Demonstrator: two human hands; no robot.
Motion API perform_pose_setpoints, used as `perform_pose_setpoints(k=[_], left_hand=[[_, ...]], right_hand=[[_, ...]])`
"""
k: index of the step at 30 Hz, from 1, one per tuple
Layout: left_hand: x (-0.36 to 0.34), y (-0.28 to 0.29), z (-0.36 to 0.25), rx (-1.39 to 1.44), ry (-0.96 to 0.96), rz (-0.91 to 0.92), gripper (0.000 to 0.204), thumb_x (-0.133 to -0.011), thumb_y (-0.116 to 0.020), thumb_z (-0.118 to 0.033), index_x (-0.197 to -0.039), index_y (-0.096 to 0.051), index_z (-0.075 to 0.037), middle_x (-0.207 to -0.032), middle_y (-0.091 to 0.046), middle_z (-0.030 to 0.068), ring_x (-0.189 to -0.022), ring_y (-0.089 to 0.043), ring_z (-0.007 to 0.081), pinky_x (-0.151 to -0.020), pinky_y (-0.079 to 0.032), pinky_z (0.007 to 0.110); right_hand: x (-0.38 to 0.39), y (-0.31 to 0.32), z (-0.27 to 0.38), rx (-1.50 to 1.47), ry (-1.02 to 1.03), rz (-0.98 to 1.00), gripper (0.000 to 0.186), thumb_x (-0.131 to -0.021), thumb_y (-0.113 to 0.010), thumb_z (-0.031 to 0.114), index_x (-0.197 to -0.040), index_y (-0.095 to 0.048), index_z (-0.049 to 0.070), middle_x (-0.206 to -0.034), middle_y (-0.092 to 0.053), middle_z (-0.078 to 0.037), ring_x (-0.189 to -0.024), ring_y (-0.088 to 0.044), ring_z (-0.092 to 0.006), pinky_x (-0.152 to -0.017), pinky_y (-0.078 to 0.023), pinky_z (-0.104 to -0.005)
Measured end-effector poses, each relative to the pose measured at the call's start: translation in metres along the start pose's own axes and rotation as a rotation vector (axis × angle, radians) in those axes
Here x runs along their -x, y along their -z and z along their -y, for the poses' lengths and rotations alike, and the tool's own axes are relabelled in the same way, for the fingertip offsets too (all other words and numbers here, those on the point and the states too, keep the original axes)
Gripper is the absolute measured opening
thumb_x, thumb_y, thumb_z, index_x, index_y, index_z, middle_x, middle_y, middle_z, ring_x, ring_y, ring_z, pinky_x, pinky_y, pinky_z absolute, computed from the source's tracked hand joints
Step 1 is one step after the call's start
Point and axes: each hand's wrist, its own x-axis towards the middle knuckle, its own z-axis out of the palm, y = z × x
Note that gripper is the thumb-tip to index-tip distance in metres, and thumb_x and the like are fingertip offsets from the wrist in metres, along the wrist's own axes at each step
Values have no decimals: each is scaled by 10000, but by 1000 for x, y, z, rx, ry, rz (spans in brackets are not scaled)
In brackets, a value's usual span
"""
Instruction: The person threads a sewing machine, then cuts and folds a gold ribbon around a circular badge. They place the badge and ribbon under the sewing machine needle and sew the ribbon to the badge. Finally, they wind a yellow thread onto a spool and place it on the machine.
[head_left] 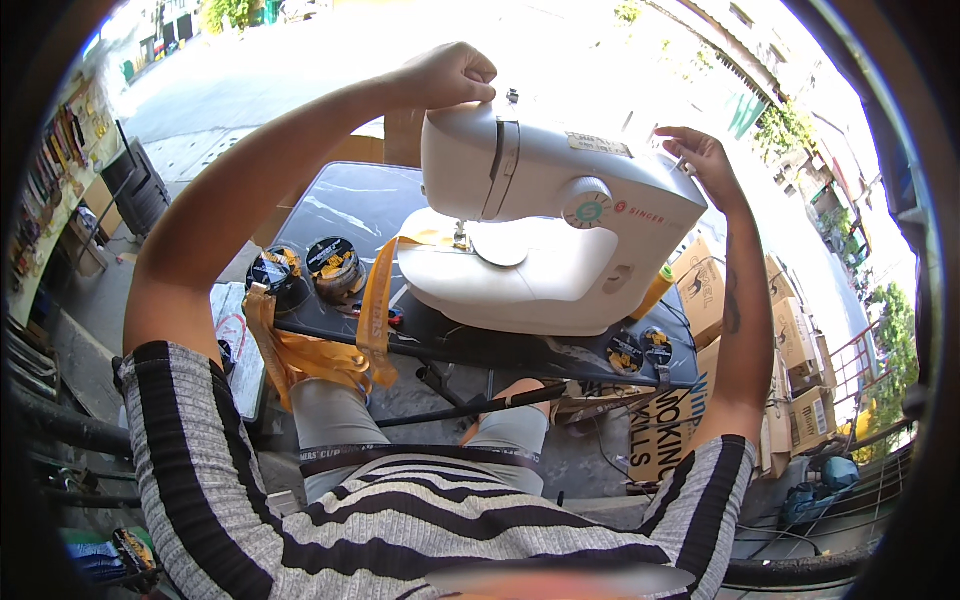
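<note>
A white sewing machine [540, 170] stands on a dark marbled tabletop in front of me. My left hand [452, 76] is closed at the machine's upper left end, its fingertips curled down and hidden. Over the upper right end, my right hand [704, 162] has its fingers bent in beside a small white part on top; what they pinch is too small to make out. A yellow-orange printed strap [376, 310] runs from below the needle area over the table's near edge and hangs in loops by my knee.
Two round dark containers [336, 268] sit left of the machine, and smaller round labelled pieces [626, 352] lie at the right front corner. A yellow cylinder [655, 291] stands behind the machine's right side. Cardboard boxes [702, 285] are stacked on the right; a white stool [240, 345] is at left.
</note>
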Motion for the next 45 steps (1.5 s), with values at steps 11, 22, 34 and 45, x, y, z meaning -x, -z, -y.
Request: perform_pose_setpoints(k=[11,22,34,45], left_hand=[[-10,8,-2,-38,177,120,385,-882,-641,-180,-569,-433,-99,-537,-331,-63,-512,-311,56,-512,-310,260],[57,5,-39,-199,87,-322,363,-956,-577,-300,-694,-568,-48,-591,-493,19,-556,-451,84,-538,-380,278],[111,-28,-111,93,178,-248,291,-974,-499,-217,-773,-532,-8,-609,-436,15,-581,-381,68,-531,-326,276],[128,-85,-106,174,145,-291,178,-948,-565,-110,-812,-573,3,-595,-457,7,-544,-366,50,-490,-287,240]], right_hand=[[4,-1,5,24,-56,-9,272,-919,-594,137,-1168,-703,123,-1062,-713,-65,-1000,-643,-121,-732,-528,-253],[17,7,-6,21,90,-6,299,-930,-600,233,-1195,-688,127,-1074,-702,-37,-954,-622,-88,-623,-460,-167],[63,-3,-19,-62,70,-316,287,-1009,-494,270,-1171,-680,123,-1149,-687,-58,-1088,-625,-163,-938,-483,-332],[188,-84,-79,-276,-233,-392,826,-851,-647,591,-1420,-396,48,-1363,-510,-216,-1322,-446,-288,-1105,-351,-420]])
